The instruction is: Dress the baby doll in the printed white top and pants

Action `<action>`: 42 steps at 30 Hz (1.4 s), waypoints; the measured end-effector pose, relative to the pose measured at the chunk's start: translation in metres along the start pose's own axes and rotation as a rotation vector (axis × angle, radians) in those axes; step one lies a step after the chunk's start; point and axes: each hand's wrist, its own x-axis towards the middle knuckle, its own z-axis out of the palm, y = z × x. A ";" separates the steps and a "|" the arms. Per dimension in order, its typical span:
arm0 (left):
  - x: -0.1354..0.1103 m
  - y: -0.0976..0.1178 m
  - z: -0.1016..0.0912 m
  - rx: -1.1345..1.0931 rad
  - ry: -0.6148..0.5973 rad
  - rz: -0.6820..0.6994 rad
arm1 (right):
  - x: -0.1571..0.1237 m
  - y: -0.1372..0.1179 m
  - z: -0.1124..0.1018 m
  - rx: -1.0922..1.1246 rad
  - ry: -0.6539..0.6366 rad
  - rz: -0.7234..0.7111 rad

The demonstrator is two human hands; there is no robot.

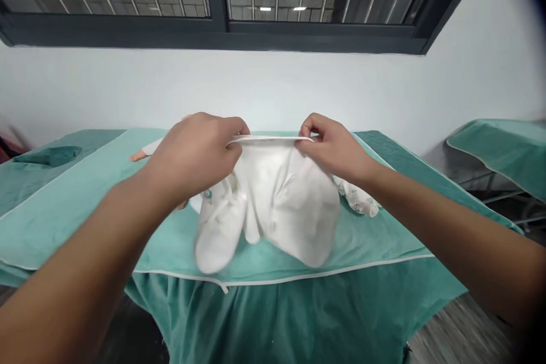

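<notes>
My left hand [198, 151] and my right hand [333, 145] both pinch the waistband of small white baby trousers [277, 205], holding it stretched flat between them. The two footed legs hang down toward me over a green towel-covered table [375, 233]. Behind the trousers lies a baby doll: a small pink hand [137, 154] shows at the left, and a patterned white sleeve [358, 196] at the right. Most of the doll is hidden by my hands and the garment.
The table's green cover has white piping along its near edge [298, 277]. A dark green folded cloth [49, 155] lies at the far left. Another green-covered table [499, 151] stands to the right. A white wall and dark window frame are behind.
</notes>
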 end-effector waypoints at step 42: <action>0.058 -0.014 0.274 -0.164 -0.318 -0.152 | 0.035 0.206 0.129 -0.673 -0.085 0.182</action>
